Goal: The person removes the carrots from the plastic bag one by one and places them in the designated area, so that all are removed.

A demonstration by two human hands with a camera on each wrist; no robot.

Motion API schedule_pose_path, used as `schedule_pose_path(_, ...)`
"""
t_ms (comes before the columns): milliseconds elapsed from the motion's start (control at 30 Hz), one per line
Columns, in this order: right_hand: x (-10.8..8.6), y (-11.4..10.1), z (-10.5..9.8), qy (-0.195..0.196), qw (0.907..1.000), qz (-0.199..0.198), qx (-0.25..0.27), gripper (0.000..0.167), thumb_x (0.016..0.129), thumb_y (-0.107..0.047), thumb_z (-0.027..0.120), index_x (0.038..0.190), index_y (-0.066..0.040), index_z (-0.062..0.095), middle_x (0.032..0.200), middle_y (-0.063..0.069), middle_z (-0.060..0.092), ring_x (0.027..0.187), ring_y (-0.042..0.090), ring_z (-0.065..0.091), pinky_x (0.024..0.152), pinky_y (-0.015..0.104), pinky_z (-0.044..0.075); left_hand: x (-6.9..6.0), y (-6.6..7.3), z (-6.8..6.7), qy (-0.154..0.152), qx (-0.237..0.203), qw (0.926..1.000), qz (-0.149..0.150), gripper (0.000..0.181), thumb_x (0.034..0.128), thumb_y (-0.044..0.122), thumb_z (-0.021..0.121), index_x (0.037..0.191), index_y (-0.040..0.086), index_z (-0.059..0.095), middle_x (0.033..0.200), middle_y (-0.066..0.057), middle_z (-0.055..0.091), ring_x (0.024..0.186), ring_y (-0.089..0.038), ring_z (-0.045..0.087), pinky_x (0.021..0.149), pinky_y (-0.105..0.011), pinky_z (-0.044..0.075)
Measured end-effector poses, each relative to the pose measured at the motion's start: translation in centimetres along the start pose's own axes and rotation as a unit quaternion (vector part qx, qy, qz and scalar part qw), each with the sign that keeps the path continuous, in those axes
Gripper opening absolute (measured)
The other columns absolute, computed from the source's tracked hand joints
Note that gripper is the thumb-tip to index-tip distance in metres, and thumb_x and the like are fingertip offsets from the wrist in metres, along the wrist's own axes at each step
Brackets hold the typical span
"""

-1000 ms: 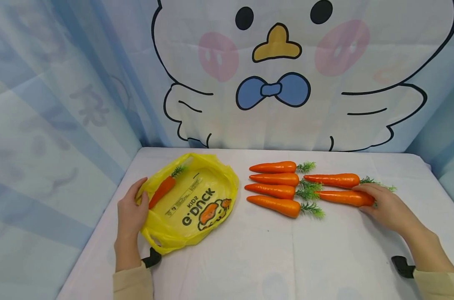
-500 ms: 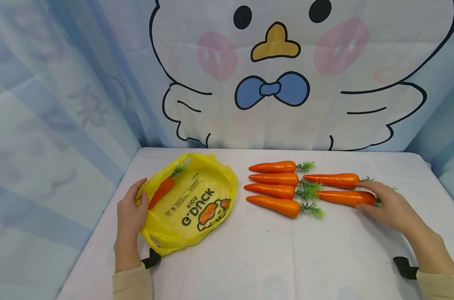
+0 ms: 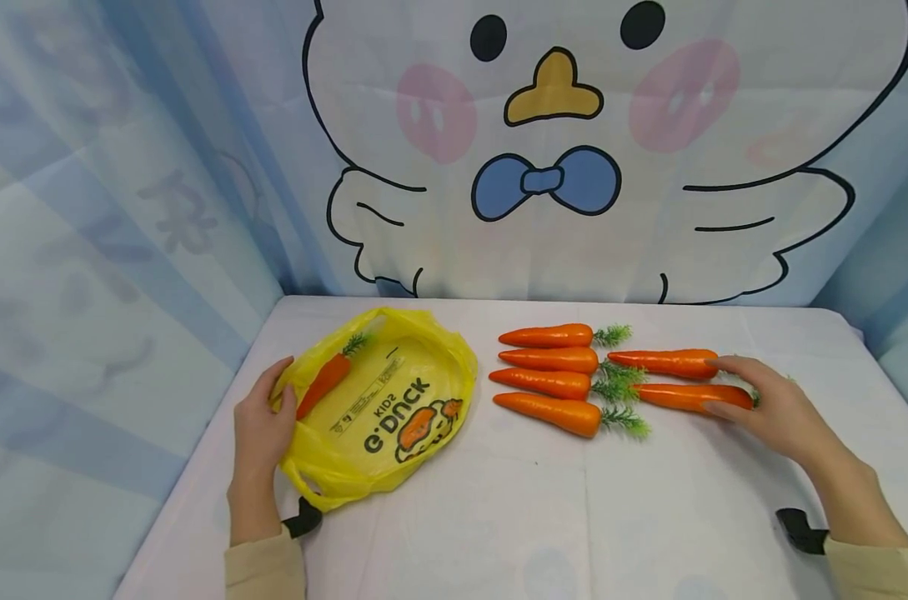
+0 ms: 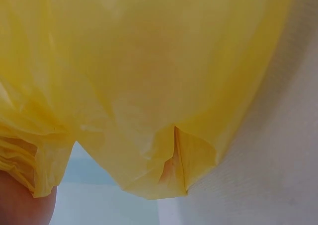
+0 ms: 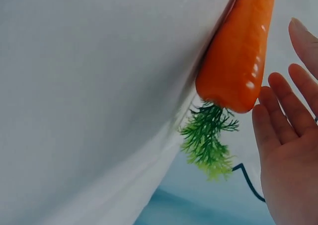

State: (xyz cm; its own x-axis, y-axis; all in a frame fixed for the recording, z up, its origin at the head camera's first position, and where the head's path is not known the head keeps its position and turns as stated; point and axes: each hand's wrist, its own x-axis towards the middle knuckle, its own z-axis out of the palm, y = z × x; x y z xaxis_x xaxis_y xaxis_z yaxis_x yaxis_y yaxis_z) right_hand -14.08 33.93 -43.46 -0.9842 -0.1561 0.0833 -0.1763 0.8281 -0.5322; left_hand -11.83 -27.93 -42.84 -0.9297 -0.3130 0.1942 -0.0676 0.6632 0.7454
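My left hand (image 3: 264,421) pinches the left rim of a yellow plastic bag (image 3: 423,367); in the left wrist view the thin yellow bag (image 4: 149,61) fills most of the picture. One carrot (image 3: 324,385) with green leaves lies inside the bag. On the right, my right hand (image 3: 780,408) hovers around the leafy end of the nearer right carrot (image 3: 686,396). Its fingers are extended, with the fingertips close to the farther right carrot (image 3: 667,362). The right wrist view has a carrot (image 5: 236,56) beside the relaxed, uncurled fingers (image 5: 288,103); whether they touch is unclear.
Left of that pair, several more carrots (image 3: 549,383) lie in a stacked row, tips pointing left. All rest on a white-covered table (image 3: 544,517). A cartoon-printed curtain (image 3: 544,250) closes off the back, and a blue-white curtain (image 3: 123,250) the left side.
My right hand's fingers have spread apart, uncovering more of the nearer right carrot's thick end. The left hand, the bag and the carrots stay in place.
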Motion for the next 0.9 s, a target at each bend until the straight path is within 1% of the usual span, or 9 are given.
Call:
schedule_pose_path(100, 0.2, -0.4, 0.2, 0.007, 0.9998, -0.014, 0.01, 0.06, 0.088, -0.012, 0.078, 0.139, 0.005, 0.05, 0.137, 0.034, 0.047, 0.124, 0.055, 0.038, 0.096, 0.077, 0.033, 0.0, 0.0, 0.0, -0.002, -0.001, 1.0, -0.002, 0.042, 0.1046, 0.009, 0.049, 0.146, 0.009, 0.052, 0.149, -0.016, 0.05, 0.138, -0.036, 0.043, 0.113, -0.053, 0.036)
schedule_pose_path(233, 0.6, -1.4, 0.5, 0.006, 0.9997, -0.017, 0.019, 0.061, 0.088, -0.01, 0.078, 0.141, 0.003, 0.049, 0.138, 0.032, 0.047, 0.124, 0.053, 0.04, 0.096, 0.076, 0.035, 0.0, 0.1, -0.1, -0.001, -0.004, 1.0, 0.0, 0.041, 0.1045, 0.009, 0.049, 0.146, 0.009, 0.052, 0.149, -0.016, 0.05, 0.138, -0.036, 0.043, 0.113, -0.053, 0.036)
schedule_pose_path(333, 1.0, -2.4, 0.7, -0.001, 0.9996, -0.016, 0.022, 0.062, 0.089, -0.012, 0.077, 0.142, 0.001, 0.049, 0.14, 0.031, 0.047, 0.124, 0.052, 0.04, 0.094, 0.076, 0.036, -0.1, 0.1, -0.1, -0.001, -0.004, 1.0, -0.002, 0.042, 0.1047, 0.01, 0.049, 0.146, 0.009, 0.052, 0.149, -0.015, 0.05, 0.138, -0.035, 0.043, 0.113, -0.053, 0.036)
schedule_pose_path(400, 1.2, -3.2, 0.8, 0.0, 0.9994, -0.023, 0.024, 0.06, 0.09, -0.014, 0.077, 0.142, 0.001, 0.05, 0.14, 0.031, 0.047, 0.125, 0.053, 0.041, 0.094, 0.076, 0.037, -0.1, 0.2, -0.1, -0.001, -0.004, 1.0, -0.004, 0.042, 0.1047, 0.01, 0.049, 0.146, 0.009, 0.052, 0.149, -0.015, 0.05, 0.138, -0.035, 0.043, 0.113, -0.052, 0.036)
schedule_pose_path(533, 1.8, -4.7, 1.0, 0.012, 0.9981, -0.055, 0.027, 0.058, 0.089, -0.018, 0.079, 0.138, 0.0, 0.053, 0.14, 0.03, 0.049, 0.126, 0.052, 0.042, 0.095, 0.075, 0.036, -0.1, 0.2, -0.1, 0.002, -0.004, 1.0, -0.001, 0.041, 0.1048, 0.009, 0.049, 0.146, 0.009, 0.052, 0.149, -0.015, 0.05, 0.139, -0.035, 0.042, 0.113, -0.052, 0.036)
schedule_pose_path(633, 2.4, -5.6, 1.2, 0.01, 0.9966, -0.074, 0.035, 0.057, 0.089, -0.019, 0.079, 0.138, -0.002, 0.054, 0.14, 0.028, 0.049, 0.127, 0.051, 0.042, 0.096, 0.075, 0.036, 0.0, 0.2, -0.1, 0.005, -0.005, 1.0, 0.004, 0.041, 0.1048, 0.009, 0.049, 0.146, 0.009, 0.052, 0.149, -0.015, 0.05, 0.139, -0.035, 0.042, 0.113, -0.052, 0.036)
schedule_pose_path(800, 3.4, -7.1, 1.9, 0.008, 0.9929, -0.101, 0.062, 0.057, 0.088, -0.014, 0.08, 0.138, -0.003, 0.055, 0.141, 0.025, 0.05, 0.129, 0.048, 0.044, 0.097, 0.072, 0.038, 0.0, 0.2, -0.1, 0.006, -0.006, 1.0, 0.002, 0.041, 0.1048, 0.01, 0.049, 0.146, 0.01, 0.053, 0.149, -0.014, 0.051, 0.138, -0.035, 0.044, 0.113, -0.052, 0.036)
schedule_pose_path(900, 4.0, -8.0, 2.4, 0.016, 0.9889, -0.13, 0.071, 0.058, 0.086, -0.011, 0.081, 0.137, -0.001, 0.056, 0.139, 0.023, 0.053, 0.128, 0.046, 0.047, 0.098, 0.07, 0.039, 0.0, 0.0, 0.0, 0.008, -0.007, 0.9999, 0.001, 0.041, 0.1047, 0.01, 0.049, 0.146, 0.01, 0.053, 0.148, -0.014, 0.051, 0.138, -0.034, 0.044, 0.112, -0.051, 0.037)
